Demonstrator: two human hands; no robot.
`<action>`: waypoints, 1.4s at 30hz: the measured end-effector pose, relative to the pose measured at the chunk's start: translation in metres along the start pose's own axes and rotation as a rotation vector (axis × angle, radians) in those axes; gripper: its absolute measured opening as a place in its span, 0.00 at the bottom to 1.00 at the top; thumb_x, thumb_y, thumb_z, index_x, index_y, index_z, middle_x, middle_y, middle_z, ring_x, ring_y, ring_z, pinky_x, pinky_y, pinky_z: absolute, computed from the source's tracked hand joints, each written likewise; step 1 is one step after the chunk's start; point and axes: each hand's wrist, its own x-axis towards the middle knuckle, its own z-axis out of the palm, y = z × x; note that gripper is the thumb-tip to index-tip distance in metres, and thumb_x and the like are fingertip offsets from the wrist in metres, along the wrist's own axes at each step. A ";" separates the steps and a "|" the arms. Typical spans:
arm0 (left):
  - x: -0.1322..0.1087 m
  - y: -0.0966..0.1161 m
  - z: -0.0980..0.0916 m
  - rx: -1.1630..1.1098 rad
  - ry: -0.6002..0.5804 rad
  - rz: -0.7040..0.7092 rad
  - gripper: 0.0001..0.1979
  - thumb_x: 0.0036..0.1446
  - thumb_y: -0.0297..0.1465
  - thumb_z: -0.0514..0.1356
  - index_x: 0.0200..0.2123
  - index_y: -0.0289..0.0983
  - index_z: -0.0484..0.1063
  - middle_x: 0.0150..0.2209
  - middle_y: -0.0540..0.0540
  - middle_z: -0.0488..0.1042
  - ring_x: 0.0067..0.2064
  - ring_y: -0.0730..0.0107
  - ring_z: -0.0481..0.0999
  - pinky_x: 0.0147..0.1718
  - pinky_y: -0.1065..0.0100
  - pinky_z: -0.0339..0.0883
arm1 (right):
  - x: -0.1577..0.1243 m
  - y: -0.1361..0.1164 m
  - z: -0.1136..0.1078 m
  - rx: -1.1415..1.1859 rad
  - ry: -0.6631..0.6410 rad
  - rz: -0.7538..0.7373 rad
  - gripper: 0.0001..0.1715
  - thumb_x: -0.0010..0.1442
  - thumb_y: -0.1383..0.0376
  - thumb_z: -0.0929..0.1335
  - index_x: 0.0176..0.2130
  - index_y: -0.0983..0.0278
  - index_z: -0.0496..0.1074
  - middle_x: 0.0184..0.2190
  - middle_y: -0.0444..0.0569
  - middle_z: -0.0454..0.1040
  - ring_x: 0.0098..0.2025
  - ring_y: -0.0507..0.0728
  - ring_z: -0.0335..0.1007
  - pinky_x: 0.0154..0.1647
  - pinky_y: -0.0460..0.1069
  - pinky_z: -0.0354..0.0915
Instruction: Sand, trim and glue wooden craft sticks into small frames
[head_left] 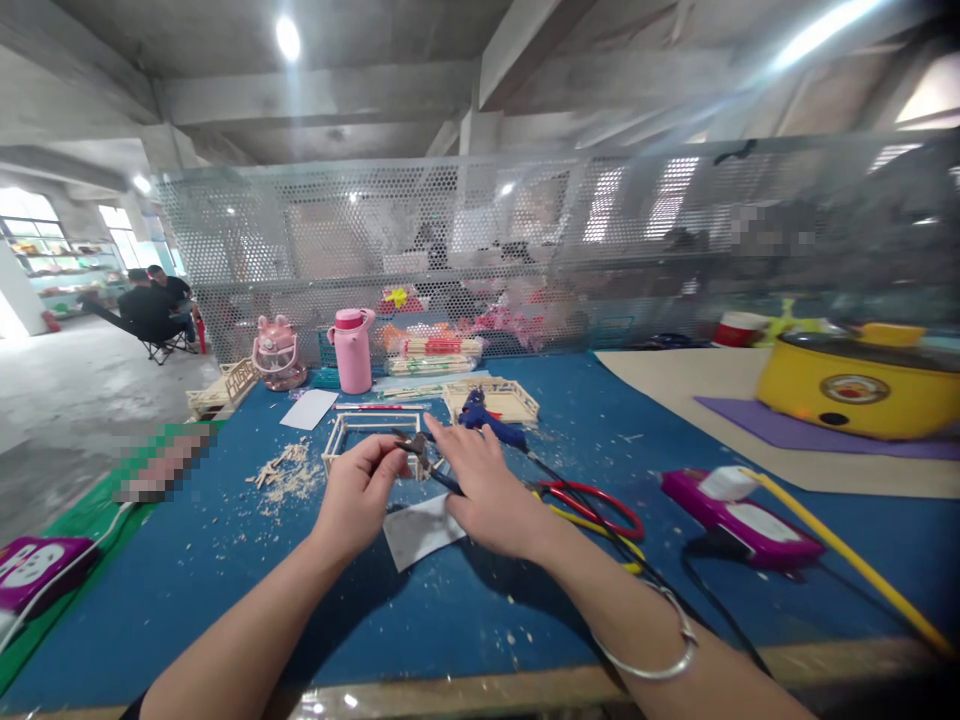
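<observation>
My right hand holds a pair of cutting pliers by its dark handles, with the metal jaws pointing left. At those jaws my left hand is closed, thumb against fingers; the small piece in its pinch is too small to name. Just behind both hands stands a frame of thin wooden sticks, partly hidden by them. A white paper lies under my hands. Beyond the right hand, a blue glue gun rests against a wooden tray-like piece.
Wood scraps lie left of the frame. Behind stand a pink flask and a clear pink bottle. Red-handled scissors, a purple power strip with cables and a yellow pot are on the right. A perforated screen borders the table.
</observation>
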 end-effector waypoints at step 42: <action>-0.007 0.006 0.003 -0.052 -0.001 0.013 0.10 0.57 0.34 0.53 0.27 0.35 0.67 0.24 0.50 0.70 0.27 0.74 0.67 0.28 0.73 0.59 | 0.005 0.005 0.005 0.176 0.212 -0.095 0.27 0.38 0.74 0.62 0.42 0.65 0.66 0.38 0.53 0.73 0.37 0.59 0.68 0.38 0.52 0.64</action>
